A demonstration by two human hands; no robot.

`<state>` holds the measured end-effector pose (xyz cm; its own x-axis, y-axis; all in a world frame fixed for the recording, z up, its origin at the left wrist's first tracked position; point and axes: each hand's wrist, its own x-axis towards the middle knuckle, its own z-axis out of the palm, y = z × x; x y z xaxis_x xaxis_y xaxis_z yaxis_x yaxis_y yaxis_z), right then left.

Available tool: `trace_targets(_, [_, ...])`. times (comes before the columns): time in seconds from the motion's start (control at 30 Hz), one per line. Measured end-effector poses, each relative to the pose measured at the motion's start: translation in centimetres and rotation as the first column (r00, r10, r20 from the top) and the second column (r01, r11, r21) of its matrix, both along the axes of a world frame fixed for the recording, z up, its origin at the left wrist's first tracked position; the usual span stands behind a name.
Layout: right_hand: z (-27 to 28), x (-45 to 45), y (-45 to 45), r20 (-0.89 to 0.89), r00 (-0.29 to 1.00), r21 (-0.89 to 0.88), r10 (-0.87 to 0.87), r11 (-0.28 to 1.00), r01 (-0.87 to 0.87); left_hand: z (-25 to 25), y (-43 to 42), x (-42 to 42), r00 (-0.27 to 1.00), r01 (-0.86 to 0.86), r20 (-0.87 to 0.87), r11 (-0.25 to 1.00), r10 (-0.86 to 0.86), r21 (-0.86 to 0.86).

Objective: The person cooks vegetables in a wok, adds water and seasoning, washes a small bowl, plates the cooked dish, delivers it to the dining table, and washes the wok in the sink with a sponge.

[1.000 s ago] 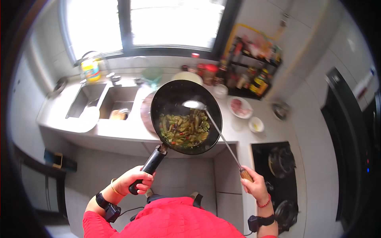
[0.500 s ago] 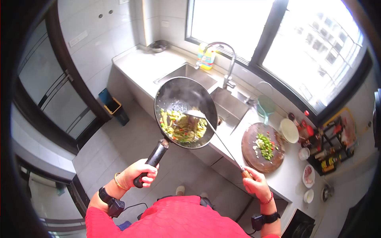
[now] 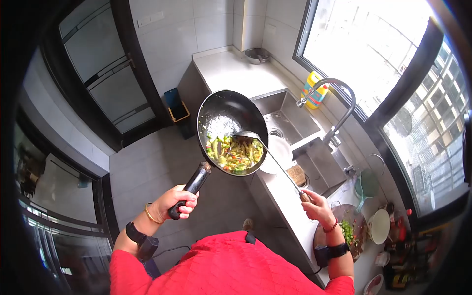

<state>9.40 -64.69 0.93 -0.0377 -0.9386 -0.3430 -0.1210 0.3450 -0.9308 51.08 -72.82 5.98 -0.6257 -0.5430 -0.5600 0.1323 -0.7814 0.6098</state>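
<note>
My left hand point(image 3: 183, 200) is wrapped around the black handle of a wok point(image 3: 233, 110), which is held up and tilted off the counter's front edge. Stir-fried vegetables point(image 3: 235, 155), green and yellow with red bits, lie in its lower part. In my right hand point(image 3: 318, 209) is the wooden grip of a long-handled metal ladle point(image 3: 246, 133). The ladle's head rests among the food, and its shaft crosses the wok's right rim. Partly hidden behind that rim, a white plate point(image 3: 281, 150) sits on the counter beside the sink.
A double sink point(image 3: 314, 164) with a curved faucet point(image 3: 353, 101) is set in the counter. Behind it stands a yellow detergent jug point(image 3: 315, 91). A round chopping board point(image 3: 361, 221) with chopped greens is partly behind my right forearm. A bin point(image 3: 178, 113) stands near the door.
The view has swung right, and I have moved along the counter with the wok. The white plate has come into view beside it. Both hands keep their grips; the ladle's head has turned.
</note>
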Motion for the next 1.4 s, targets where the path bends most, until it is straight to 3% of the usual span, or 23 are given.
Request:
trace_targets(0.07, [1.0, -0.8, -1.9, -0.038, 0.999, -0.015, 0.012, 1.000, -0.013, 0.6, -0.6, -0.7, 1.000, -0.020, 0.005, 1.000, 0.020, 0.010])
trace_targets(0.13, [-0.4, -2.0, -3.8, -0.071, 0.997, -0.026, 0.007, 1.000, -0.009, -2.2, -1.9, -1.7, 1.000, -0.013, -0.011, 1.000, 0.014, 0.010])
trace_targets(0.3, [0.6, -3.4, -6.9, -0.073, 0.997, -0.040, 0.036, 0.998, -0.039, 1.0, -3.6, -3.2, 0.996, -0.031, 0.081, 0.999, 0.033, -0.020])
trace_targets(0.33, [-0.7, -4.7, -6.6, -0.110, 0.994, -0.015, 0.020, 1.000, -0.022, -1.4, -5.1, -4.2, 0.999, 0.004, 0.055, 1.000, -0.003, -0.018])
trace_targets(0.8, [1.8, -3.7, -1.5, -0.144, 0.982, 0.130, -0.124, 0.981, 0.143, -0.6, -11.6, -5.9, 0.965, 0.219, 0.167, 0.972, -0.203, -0.082])
trace_targets(1.1, [2.8, -2.4, 1.9, -0.229, 0.950, 0.055, -0.211, 0.972, 0.229, -0.1, -13.0, -5.6, 0.929, 0.337, 0.213, 0.929, -0.302, -0.153])
trace_targets(1.4, [-0.2, 2.2, -0.4, 0.097, 0.967, -0.124, -0.235, 0.961, 0.246, 0.9, -13.2, -5.5, 0.895, 0.413, 0.268, 0.891, -0.358, -0.189])
